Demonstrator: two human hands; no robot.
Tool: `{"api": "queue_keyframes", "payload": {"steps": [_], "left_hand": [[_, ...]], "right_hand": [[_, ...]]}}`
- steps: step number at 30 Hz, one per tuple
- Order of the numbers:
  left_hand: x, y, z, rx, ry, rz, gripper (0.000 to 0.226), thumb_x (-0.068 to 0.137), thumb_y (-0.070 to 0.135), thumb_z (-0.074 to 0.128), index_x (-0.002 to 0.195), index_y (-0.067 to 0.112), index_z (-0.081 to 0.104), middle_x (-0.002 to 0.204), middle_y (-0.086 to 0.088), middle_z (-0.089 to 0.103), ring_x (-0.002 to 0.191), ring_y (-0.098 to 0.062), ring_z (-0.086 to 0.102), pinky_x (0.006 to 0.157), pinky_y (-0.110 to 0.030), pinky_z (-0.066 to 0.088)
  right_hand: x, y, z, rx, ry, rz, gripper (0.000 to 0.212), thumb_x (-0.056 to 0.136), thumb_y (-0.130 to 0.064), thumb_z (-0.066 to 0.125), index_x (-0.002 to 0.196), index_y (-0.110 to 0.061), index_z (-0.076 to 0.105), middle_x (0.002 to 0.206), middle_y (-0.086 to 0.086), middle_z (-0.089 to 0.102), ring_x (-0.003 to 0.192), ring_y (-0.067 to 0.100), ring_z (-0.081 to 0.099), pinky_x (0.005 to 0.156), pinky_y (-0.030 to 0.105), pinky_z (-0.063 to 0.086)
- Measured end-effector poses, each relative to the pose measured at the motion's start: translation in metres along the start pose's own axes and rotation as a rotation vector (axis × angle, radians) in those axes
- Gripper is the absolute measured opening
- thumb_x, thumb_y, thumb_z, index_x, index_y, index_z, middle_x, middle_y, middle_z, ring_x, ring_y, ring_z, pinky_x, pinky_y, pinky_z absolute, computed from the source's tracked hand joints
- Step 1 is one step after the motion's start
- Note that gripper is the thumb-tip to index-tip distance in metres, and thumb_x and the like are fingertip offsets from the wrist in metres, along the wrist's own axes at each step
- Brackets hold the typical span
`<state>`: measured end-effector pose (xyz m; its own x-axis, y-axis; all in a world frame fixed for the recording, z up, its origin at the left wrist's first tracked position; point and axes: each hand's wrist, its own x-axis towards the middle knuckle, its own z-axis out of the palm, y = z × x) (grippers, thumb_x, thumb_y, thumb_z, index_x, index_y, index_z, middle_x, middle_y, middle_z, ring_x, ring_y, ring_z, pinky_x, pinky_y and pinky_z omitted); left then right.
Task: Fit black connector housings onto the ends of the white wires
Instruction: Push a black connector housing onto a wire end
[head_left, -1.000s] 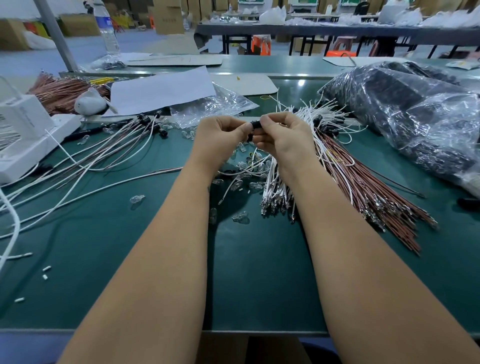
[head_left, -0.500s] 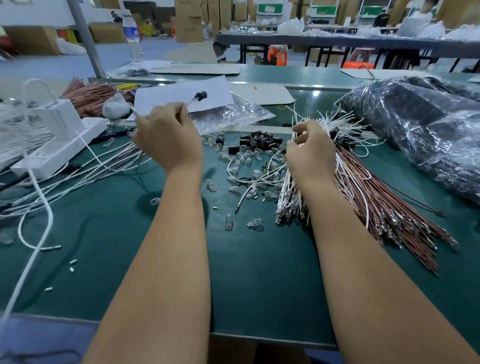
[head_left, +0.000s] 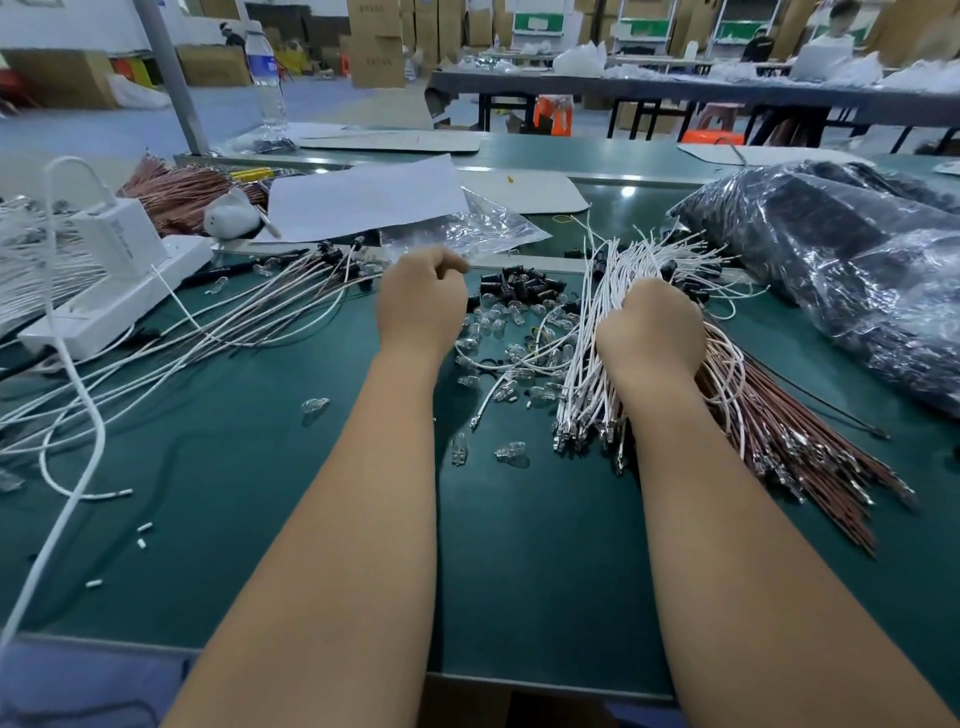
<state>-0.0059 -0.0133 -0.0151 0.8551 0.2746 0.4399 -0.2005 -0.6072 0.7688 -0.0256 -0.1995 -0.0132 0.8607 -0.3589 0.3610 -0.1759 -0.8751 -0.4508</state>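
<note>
Hands: left hand (head_left: 421, 301) curled empty; right hand (head_left: 652, 332) grasps thin white wires (head_left: 582, 395).

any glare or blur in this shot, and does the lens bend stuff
Head view: overhead lights glare off the plastic bag and leave a bright spot on the green table; the far room is soft, while the white wires look fairly sharp; the wide lens bows the table edge and stretches both forearms.

Bright overhead light, glare on table (head_left: 628, 193), edges warped, bkgd soft.
</note>
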Motion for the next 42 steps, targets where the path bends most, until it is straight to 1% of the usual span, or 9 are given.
{"api": "queue_keyframes", "payload": {"steps": [6,11,13,18,24,27,31,35,42], "left_hand": [[-0.004,0.011,0.008,-0.1,-0.061,0.102,0.039,0.089,-0.003,0.042,0.113,0.017,0.066,0.094,-0.006,0.069,0.059,-0.014,0.049,0.058,-0.027,0.043],[-0.016,0.034,0.023,0.01,-0.085,0.445,0.066,0.09,-0.004,0.039,0.146,0.031,0.035,0.149,0.003,0.041,0.131,-0.006,0.029,0.113,-0.029,0.022],[-0.018,0.039,0.028,0.055,-0.123,0.535,0.056,0.092,0.004,0.038,0.142,0.03,0.042,0.15,0.004,0.041,0.14,-0.015,0.026,0.117,-0.036,0.016],[-0.019,0.04,0.025,-0.063,-0.055,0.519,0.029,0.099,0.013,0.04,0.105,0.014,0.068,0.081,0.008,0.06,0.091,-0.02,0.051,0.081,-0.034,0.038],[-0.011,0.035,0.016,-0.058,0.032,0.472,0.024,0.1,0.013,0.046,0.103,0.004,0.068,0.096,-0.007,0.066,0.091,-0.023,0.057,0.082,-0.028,0.043],[-0.009,0.028,0.011,-0.117,0.019,0.434,0.023,0.1,0.017,0.048,0.106,0.007,0.069,0.096,-0.006,0.067,0.088,-0.019,0.059,0.078,-0.034,0.049],[-0.011,0.018,0.014,-0.122,-0.092,0.414,0.021,0.098,0.02,0.053,0.108,0.014,0.071,0.09,-0.006,0.067,0.084,-0.021,0.057,0.076,-0.035,0.049],[-0.011,0.023,0.018,-0.102,-0.173,0.472,0.02,0.096,0.017,0.055,0.107,0.015,0.072,0.082,-0.008,0.062,0.078,-0.022,0.053,0.07,-0.031,0.043],[-0.008,0.016,0.013,-0.121,-0.155,0.343,0.016,0.096,0.012,0.057,0.1,0.006,0.071,0.078,0.0,0.064,0.057,-0.003,0.05,0.058,-0.017,0.041]], "right_hand": [[-0.002,-0.004,-0.007,0.18,0.17,0.016,0.011,0.085,-0.002,0.045,0.088,-0.008,0.053,0.086,0.008,0.055,0.084,0.028,0.051,0.06,0.032,0.038],[-0.008,-0.019,-0.009,0.418,0.197,-0.359,0.008,0.095,-0.005,0.05,0.094,-0.01,0.057,0.082,-0.001,0.055,0.072,0.016,0.051,0.059,0.023,0.036],[-0.013,-0.023,-0.009,0.493,0.219,-0.482,0.01,0.096,-0.006,0.049,0.098,-0.008,0.058,0.084,-0.002,0.058,0.07,0.016,0.051,0.055,0.026,0.037],[-0.013,-0.02,-0.011,0.458,0.466,-0.417,0.015,0.098,-0.01,0.045,0.096,-0.006,0.059,0.078,-0.002,0.054,0.061,0.014,0.047,0.049,0.021,0.032],[0.003,-0.012,-0.026,0.593,0.72,-0.01,0.021,0.1,-0.018,0.04,0.097,-0.008,0.058,0.082,-0.008,0.052,0.063,-0.006,0.041,0.05,0.008,0.03],[0.004,-0.007,-0.031,0.453,0.737,0.101,0.017,0.094,-0.016,0.047,0.1,-0.012,0.062,0.102,-0.002,0.058,0.096,0.015,0.053,0.078,0.019,0.035],[-0.006,-0.018,-0.029,0.117,0.597,-0.166,0.042,0.083,-0.004,0.049,0.118,-0.023,0.063,0.139,0.005,0.047,0.132,0.025,0.036,0.104,0.035,0.018],[-0.015,-0.03,-0.014,0.02,0.318,-0.553,0.026,0.093,-0.025,0.054,0.116,-0.025,0.066,0.126,-0.004,0.059,0.126,0.019,0.042,0.103,0.035,0.013],[-0.009,-0.018,-0.014,0.059,0.438,-0.344,0.017,0.095,-0.018,0.055,0.096,-0.016,0.072,0.095,0.0,0.071,0.095,0.022,0.057,0.098,0.034,0.021]]}}
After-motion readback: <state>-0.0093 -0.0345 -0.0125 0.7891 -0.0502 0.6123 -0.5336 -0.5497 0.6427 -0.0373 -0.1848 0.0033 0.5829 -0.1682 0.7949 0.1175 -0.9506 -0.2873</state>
